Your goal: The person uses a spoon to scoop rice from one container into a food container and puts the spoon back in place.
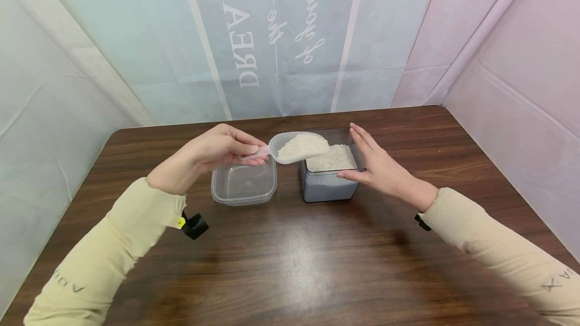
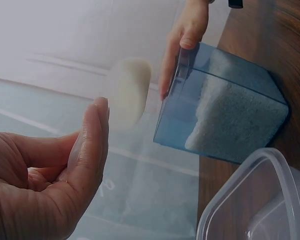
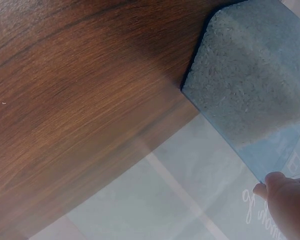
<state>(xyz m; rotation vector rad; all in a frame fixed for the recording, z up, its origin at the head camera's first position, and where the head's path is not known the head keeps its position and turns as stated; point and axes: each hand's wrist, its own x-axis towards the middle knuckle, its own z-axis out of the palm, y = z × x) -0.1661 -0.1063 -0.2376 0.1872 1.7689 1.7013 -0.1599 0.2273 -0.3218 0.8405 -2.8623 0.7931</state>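
My left hand [image 1: 226,147] pinches the handle of a translucent white scoop [image 1: 275,143] heaped with white rice [image 1: 302,146]. The scoop is held over the left part of a clear grey-blue container [image 1: 328,187], which holds more rice [image 1: 337,157]. In the left wrist view the scoop [image 2: 130,92] is blurred and pale. My right hand [image 1: 382,167] holds the container at its right side, thumb along the near rim and fingers stretched toward the far corner. Beneath and beside my left hand stands a clear plastic box [image 1: 244,200] without visible contents.
Both containers stand on a dark wood-grain table [image 1: 294,265]. Behind it hangs a pale curtain [image 1: 290,84] with white lettering; light cloth walls [image 1: 521,64] close off the sides. A black wrist camera [image 1: 195,226] hangs below the left sleeve.
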